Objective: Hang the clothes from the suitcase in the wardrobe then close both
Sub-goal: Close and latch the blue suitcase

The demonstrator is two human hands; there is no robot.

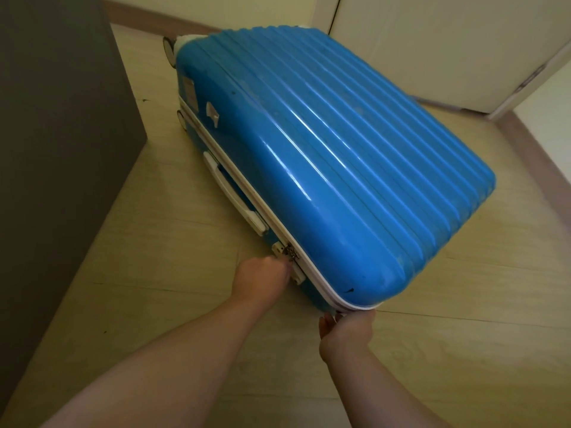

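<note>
Since the lid is down, the inside of the blue ribbed suitcase (355,156) is hidden; 1 suitcase, lying flat on the wooden floor (463,335), filling the centre of the frame. Only 2 wheels (169,52) show, both at its far end in the upper left; any others are out of sight behind the shell. 1 white side handle (230,196) sits on the edge facing lower left. 2 bare hands enter from the bottom, forearms cut off by the frame edge. Left hand (261,278) is bunched against the zipper pulls (290,256) at the lock and pinches them, fingertips hidden behind the knuckles; count of pulls too small to tell. Right hand (347,330) grips the near corner at the white rim band (355,307), fingers curled under the shell and hidden, thumb showing. 1 dark grey panel (55,134) fills the left side, cut off, identity unclear. White door panels (432,41) in the upper right, cut off at the top.
</note>
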